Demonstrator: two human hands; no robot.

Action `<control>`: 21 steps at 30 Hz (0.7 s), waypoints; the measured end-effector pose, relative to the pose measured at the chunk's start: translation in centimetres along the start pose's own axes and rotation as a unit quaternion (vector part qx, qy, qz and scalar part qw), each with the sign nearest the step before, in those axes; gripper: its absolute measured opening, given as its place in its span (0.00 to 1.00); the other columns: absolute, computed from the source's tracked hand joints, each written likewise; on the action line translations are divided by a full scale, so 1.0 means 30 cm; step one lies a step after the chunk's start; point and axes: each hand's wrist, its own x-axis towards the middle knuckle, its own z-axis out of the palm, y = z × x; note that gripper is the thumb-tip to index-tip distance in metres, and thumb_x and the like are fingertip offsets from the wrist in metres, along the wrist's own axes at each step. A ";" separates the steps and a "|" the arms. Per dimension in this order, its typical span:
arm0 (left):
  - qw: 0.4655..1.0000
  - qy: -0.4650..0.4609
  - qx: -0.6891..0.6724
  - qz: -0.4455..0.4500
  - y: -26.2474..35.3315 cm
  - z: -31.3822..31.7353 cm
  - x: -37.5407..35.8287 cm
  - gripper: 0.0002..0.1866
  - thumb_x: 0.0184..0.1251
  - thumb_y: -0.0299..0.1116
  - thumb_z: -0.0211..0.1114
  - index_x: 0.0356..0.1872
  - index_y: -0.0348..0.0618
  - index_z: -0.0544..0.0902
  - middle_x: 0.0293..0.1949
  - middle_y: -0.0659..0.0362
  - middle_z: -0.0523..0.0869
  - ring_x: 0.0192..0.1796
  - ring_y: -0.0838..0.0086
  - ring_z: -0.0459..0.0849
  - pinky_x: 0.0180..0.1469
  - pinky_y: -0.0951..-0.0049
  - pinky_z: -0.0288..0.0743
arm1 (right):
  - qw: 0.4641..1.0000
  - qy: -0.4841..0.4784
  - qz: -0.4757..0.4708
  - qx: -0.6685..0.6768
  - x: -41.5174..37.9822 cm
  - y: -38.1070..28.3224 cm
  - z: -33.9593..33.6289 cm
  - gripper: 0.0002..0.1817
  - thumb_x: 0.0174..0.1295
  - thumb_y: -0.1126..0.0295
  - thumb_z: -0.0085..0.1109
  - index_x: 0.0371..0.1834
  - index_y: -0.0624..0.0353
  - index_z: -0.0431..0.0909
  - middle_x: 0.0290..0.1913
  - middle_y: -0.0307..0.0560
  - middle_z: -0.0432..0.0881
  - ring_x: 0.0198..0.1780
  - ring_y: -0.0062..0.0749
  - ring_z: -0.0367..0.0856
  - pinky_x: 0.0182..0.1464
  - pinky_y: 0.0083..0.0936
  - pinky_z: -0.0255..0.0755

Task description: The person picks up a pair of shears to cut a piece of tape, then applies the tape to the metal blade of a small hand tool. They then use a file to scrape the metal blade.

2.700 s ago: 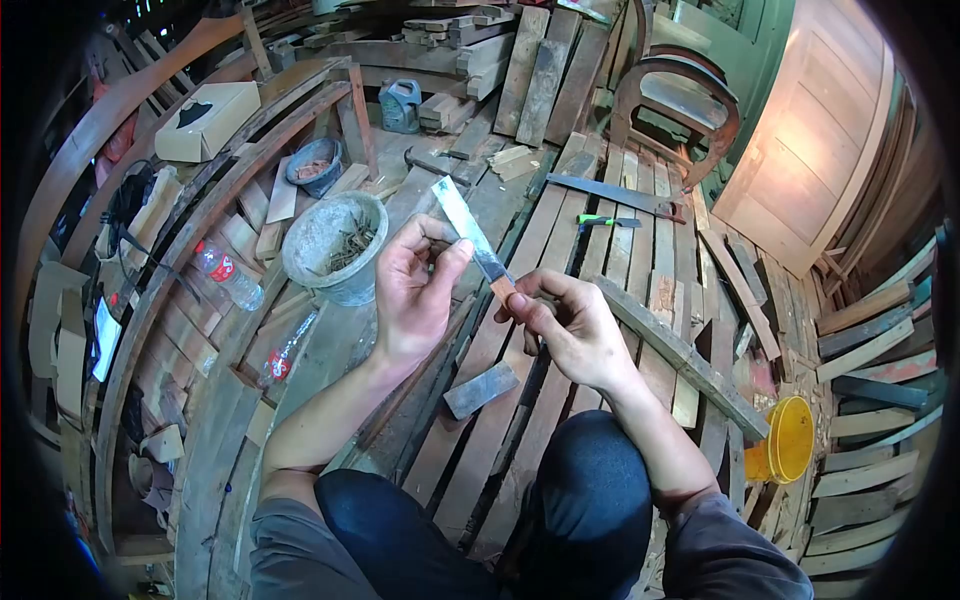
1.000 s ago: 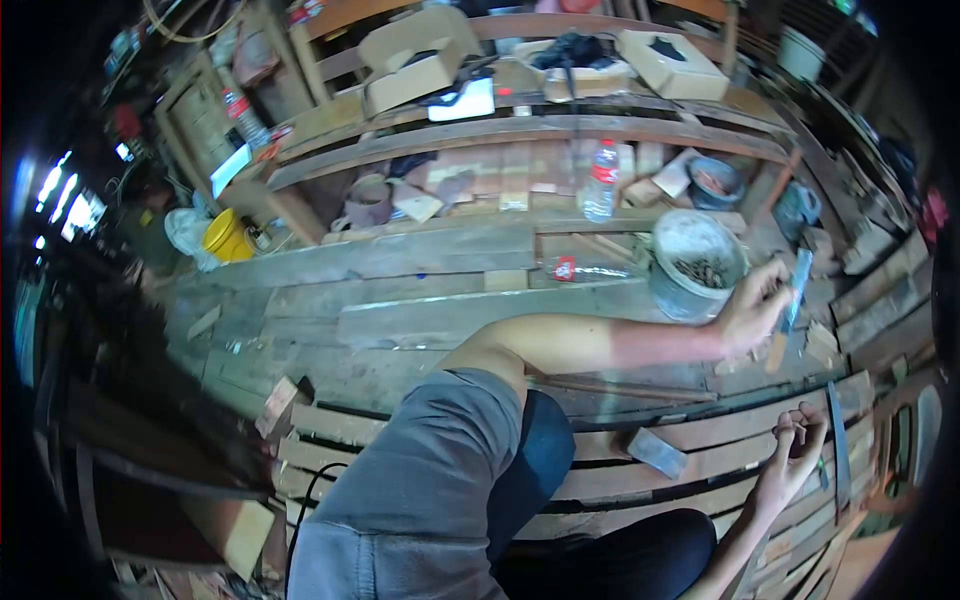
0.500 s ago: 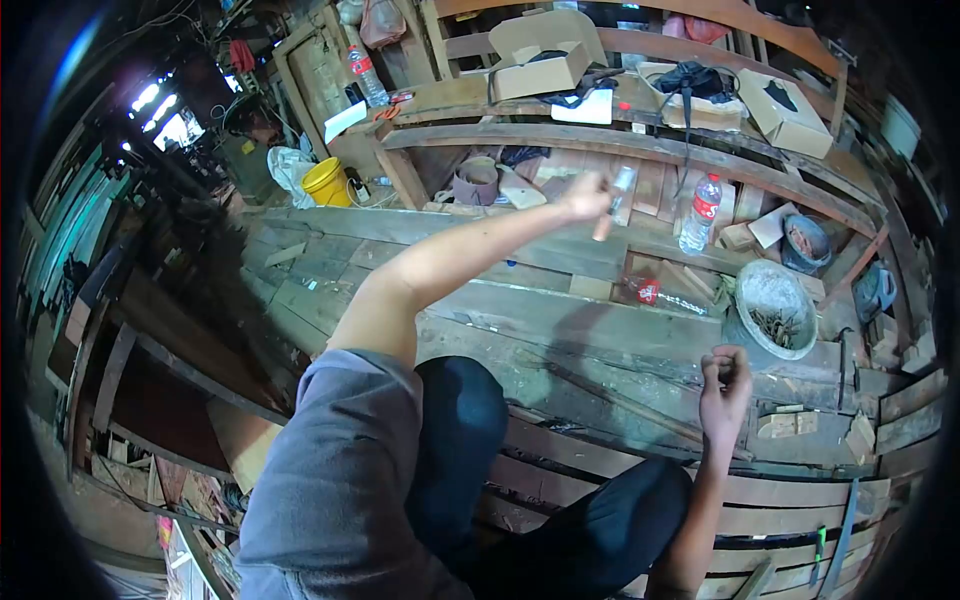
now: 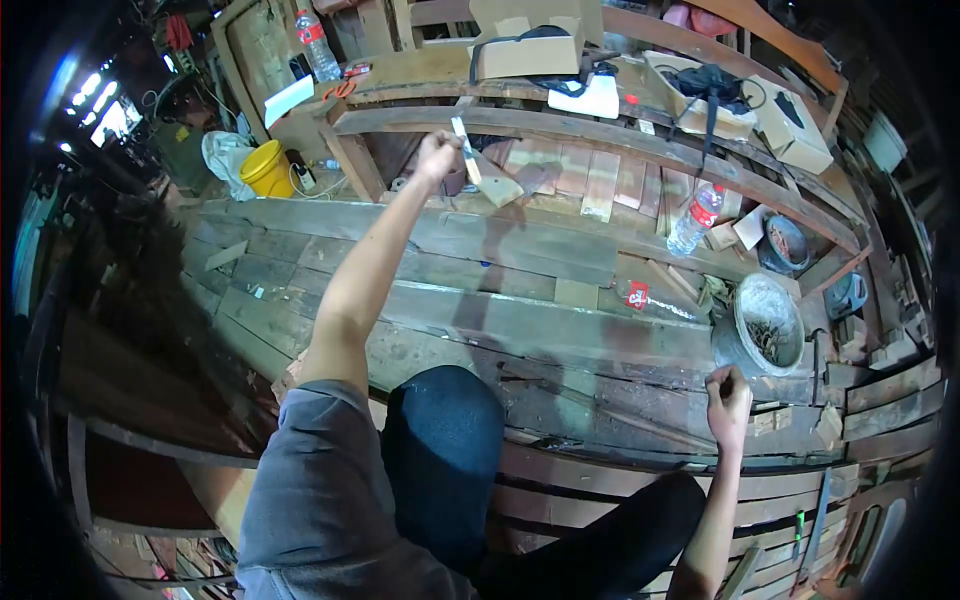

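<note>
My left hand (image 4: 438, 157), arm stretched forward, is closed on a slim silver and brown tool (image 4: 466, 150) in front of the wooden bench. A pale flat piece (image 4: 497, 188) lies just beyond it. My right hand (image 4: 730, 400) is held low on the right with its fingers curled, near a grey bucket (image 4: 745, 325) with thin brown scraps inside; what the fingers hold, if anything, is too small to tell. A capped clear bottle (image 4: 694, 222) stands behind the bucket, and another with a red label (image 4: 638, 295) lies on the planks.
The long bench (image 4: 400, 90) carries an open cardboard box (image 4: 525, 55), a second box with dark cloth (image 4: 705, 90) and an upright bottle (image 4: 318, 48). A yellow bucket (image 4: 266, 170) stands at the left. Slatted planks (image 4: 580, 490) lie under my knees.
My left hand has swung left with the tool, from near the middle of the bench to its left part. The view has shifted a little. My right hand stays low with curled fingers.
</note>
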 end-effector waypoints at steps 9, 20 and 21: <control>0.989 -0.036 -0.116 -0.082 -0.084 -0.420 0.364 0.08 0.71 0.36 0.64 0.38 0.43 0.83 0.28 0.65 0.81 0.28 0.80 0.73 0.28 0.74 0.68 | 0.951 -0.073 -0.280 -0.109 0.934 -0.594 0.850 0.20 0.57 0.65 0.62 0.48 0.67 0.74 0.48 0.64 0.79 0.55 0.62 0.75 0.60 0.49 0.67; 0.949 0.144 0.249 -0.127 -0.283 -0.645 0.740 0.11 0.55 0.37 0.71 0.35 0.41 0.90 0.38 0.48 0.90 0.43 0.64 0.89 0.49 0.63 0.80 | 0.915 -0.114 -0.253 -0.293 1.541 -0.958 1.673 0.29 0.69 0.53 0.45 0.64 0.65 0.67 0.68 0.64 0.67 0.73 0.62 0.57 0.75 0.63 0.43; 0.950 0.127 0.234 -0.163 -0.188 -0.633 0.702 0.16 0.53 0.41 0.71 0.38 0.40 0.89 0.43 0.45 0.89 0.49 0.59 0.89 0.52 0.59 0.80 | 0.921 -0.126 -0.250 -0.271 1.521 -0.960 1.655 0.28 0.69 0.53 0.46 0.62 0.66 0.69 0.66 0.65 0.68 0.72 0.63 0.57 0.74 0.64 0.44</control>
